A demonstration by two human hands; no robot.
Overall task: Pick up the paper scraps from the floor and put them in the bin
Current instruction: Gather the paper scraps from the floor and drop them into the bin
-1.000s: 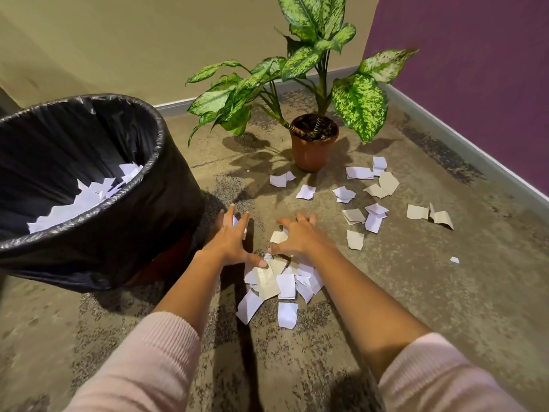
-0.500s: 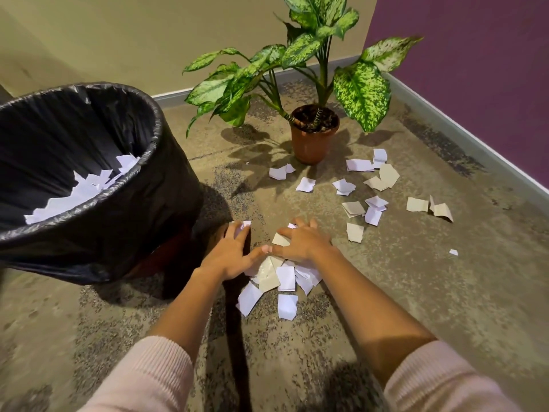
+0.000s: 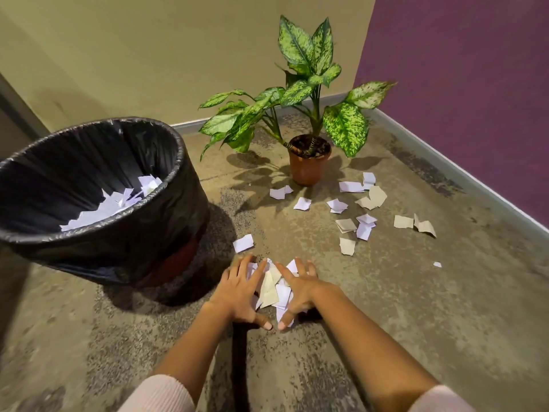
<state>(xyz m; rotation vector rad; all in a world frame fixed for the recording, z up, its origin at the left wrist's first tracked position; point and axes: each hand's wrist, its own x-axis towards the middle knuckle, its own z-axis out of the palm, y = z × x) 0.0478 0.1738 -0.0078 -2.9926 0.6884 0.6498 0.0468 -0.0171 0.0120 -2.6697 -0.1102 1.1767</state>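
- The paper scraps are light, limp and apt to flutter loose; best scooped from under the heap's outer edges and squeezed together
- The heap lies on the floor near the bin, between the left grip and right grip, both spread wide, fingers flat against it
- Against half a second ago the heap is tighter, the thumbs nearly meet, and one scrap lies left behind
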